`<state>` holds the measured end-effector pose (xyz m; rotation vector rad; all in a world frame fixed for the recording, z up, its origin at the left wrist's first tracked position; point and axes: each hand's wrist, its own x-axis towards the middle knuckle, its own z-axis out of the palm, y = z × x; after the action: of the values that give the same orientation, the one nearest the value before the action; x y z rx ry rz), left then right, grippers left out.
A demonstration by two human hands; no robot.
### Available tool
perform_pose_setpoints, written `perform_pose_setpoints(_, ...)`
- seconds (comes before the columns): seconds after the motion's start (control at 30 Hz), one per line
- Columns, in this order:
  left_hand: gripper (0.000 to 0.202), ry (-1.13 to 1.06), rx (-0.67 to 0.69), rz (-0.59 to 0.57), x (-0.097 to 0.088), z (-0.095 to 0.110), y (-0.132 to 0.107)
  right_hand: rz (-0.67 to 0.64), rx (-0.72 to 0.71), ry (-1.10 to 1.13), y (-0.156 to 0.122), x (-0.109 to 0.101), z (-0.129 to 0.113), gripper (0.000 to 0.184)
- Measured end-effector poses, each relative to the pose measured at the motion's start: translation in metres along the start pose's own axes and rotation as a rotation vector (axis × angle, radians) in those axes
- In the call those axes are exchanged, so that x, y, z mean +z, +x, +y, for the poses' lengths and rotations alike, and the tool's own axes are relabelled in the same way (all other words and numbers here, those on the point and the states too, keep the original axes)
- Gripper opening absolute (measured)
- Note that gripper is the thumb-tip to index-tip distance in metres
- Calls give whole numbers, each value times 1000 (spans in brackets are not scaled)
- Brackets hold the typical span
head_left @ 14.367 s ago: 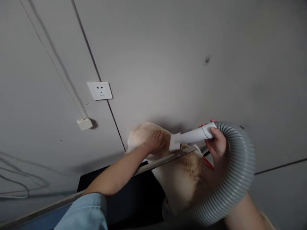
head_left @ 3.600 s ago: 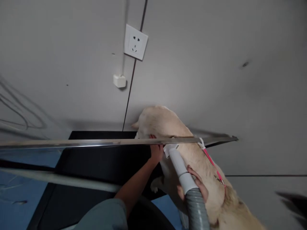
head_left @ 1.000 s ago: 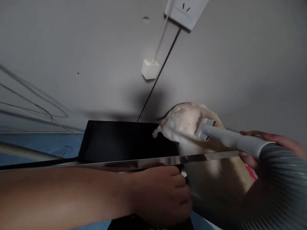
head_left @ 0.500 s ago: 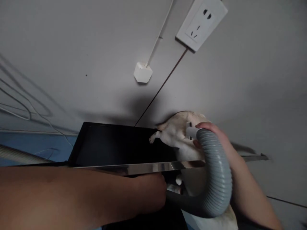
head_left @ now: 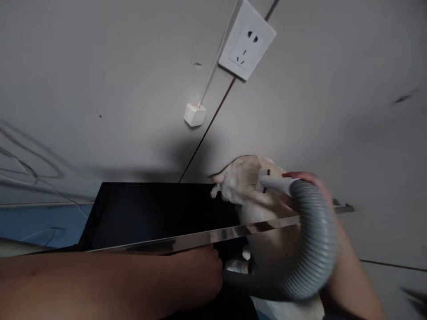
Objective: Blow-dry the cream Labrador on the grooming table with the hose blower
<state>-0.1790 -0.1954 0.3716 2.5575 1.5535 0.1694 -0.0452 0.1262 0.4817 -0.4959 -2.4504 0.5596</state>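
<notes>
From where I stand, the left hand [head_left: 200, 271] is what has changed most: a few seconds ago it was pressed against the dog [head_left: 253, 213], and now it sits below the metal bar [head_left: 227, 233], well left of the fur, where the grey hose [head_left: 316, 249] runs up to it. Its fingers look curled, but I can't tell whether they hold the hose or merely lie by it. The right hand [head_left: 310, 180] is wrapped around the white nozzle [head_left: 278, 184] where it joins the hose, and more of the tube shows ahead of its fingers than half a second ago. The dog lies ahead of and below that hand, across the black tabletop's [head_left: 143, 218] right end, one paw [head_left: 214, 192] stretched out beyond the left hand. The nozzle's mouth is right at the coat, touching or not I can't say. To my eye, the right hand now works the coat alone, without the left steadying the dog there.
</notes>
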Motion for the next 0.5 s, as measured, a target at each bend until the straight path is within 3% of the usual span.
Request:
perform_pose_setpoints(0.07, 15, -13, 4, -24, 6, -1, 2, 191, 106, -47, -20, -29, -18, 48)
perform_pose_setpoints(0.13, 19, -28, 5, -40, 14, -1, 4, 279, 177, -50, -31, -36, -30, 43)
perform_pose_setpoints(0.23, 28, -39, -33, 14, 28, -1, 5, 184, 128, 55, -18, -7, -25, 43)
perform_pose_setpoints(0.37, 35, 19, -25, 49, 29, -2, -2, -38, 56, 140, 24, 40, 7, 55)
perform_pose_setpoints(0.43, 29, 53, -15, 38, 20, -3, -4, -51, 28, 103, 33, 44, 20, 53)
perform_pose_setpoints(0.5, 28, 59, 0, -4, 8, -4, -4, 37, 4, 54, 31, 37, 29, 57)
